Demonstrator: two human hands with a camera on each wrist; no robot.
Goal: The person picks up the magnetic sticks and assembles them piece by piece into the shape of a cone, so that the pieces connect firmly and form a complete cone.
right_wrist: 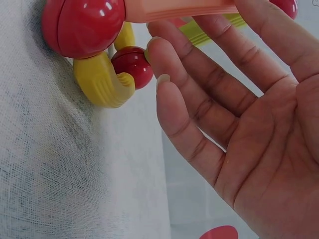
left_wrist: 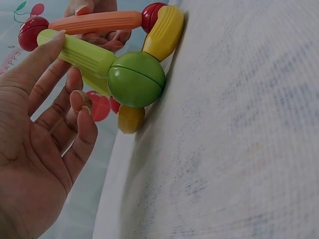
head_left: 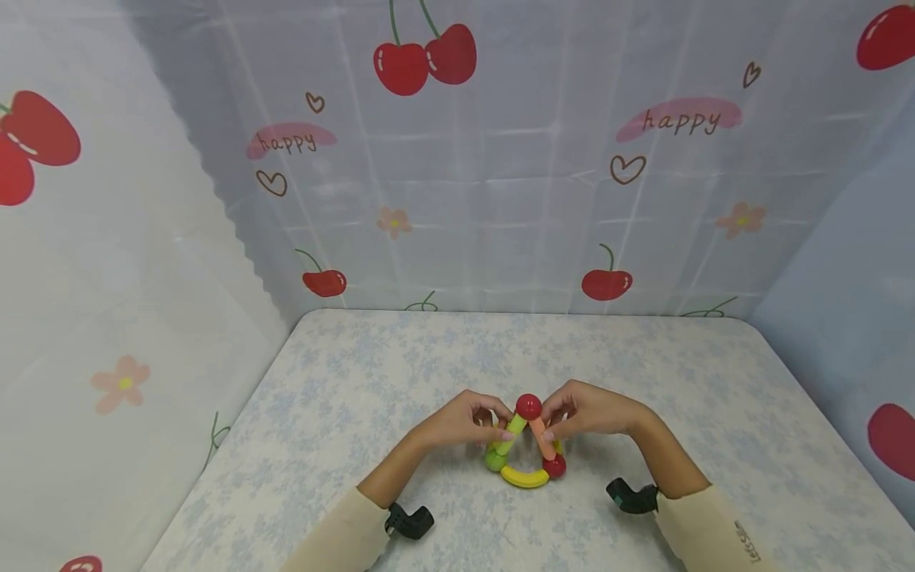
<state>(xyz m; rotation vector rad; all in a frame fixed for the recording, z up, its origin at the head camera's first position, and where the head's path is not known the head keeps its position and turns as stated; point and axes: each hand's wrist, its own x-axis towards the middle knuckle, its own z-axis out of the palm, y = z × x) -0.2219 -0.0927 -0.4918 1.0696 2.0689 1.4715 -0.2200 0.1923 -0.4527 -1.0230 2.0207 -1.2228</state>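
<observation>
A pyramid-shaped frame of toy building rods and balls stands on the table, topped by a red ball (head_left: pixel 528 406). My left hand (head_left: pixel 461 419) holds the light green rod (left_wrist: pixel 84 54) on the left side, thumb in front. On the right, my right hand (head_left: pixel 599 408) pinches the orange rod (head_left: pixel 542 438) between thumb and fingers. At the base sit a green ball (left_wrist: pixel 136 79) and a red ball (head_left: pixel 554 465), joined by a curved yellow rod (head_left: pixel 524 478). Another red ball (right_wrist: pixel 132 67) shows at the back in the right wrist view. My hands partly hide the rear rods.
The table (head_left: pixel 400 349) has a pale blue floral cover. Curtains printed with cherries (head_left: pixel 606 284) hang behind it and along both sides. Black wrist cameras (head_left: pixel 411 522) stick out inward from both sleeves, close to the tabletop.
</observation>
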